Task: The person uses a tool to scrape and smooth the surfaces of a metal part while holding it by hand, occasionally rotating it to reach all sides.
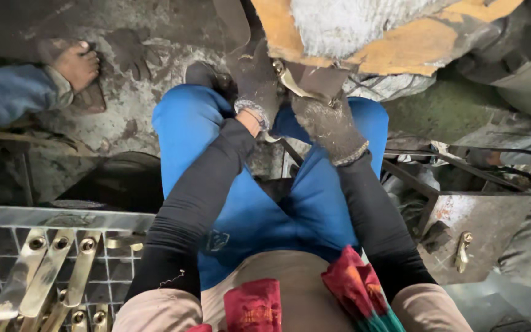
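Note:
Both my hands wear dirty grey work gloves and black sleeves, held out over my blue-trousered knees. My left hand and my right hand grip a small brass piece between them. The piece is pressed up against a large buffing wheel with a white fuzzy rim and orange sides. Most of the brass piece is hidden by the gloves.
A wire tray at lower left holds several flat brass handles. A metal box at right has one brass piece on it. Another person's bare foot and blue trouser leg rest at upper left on the grimy floor.

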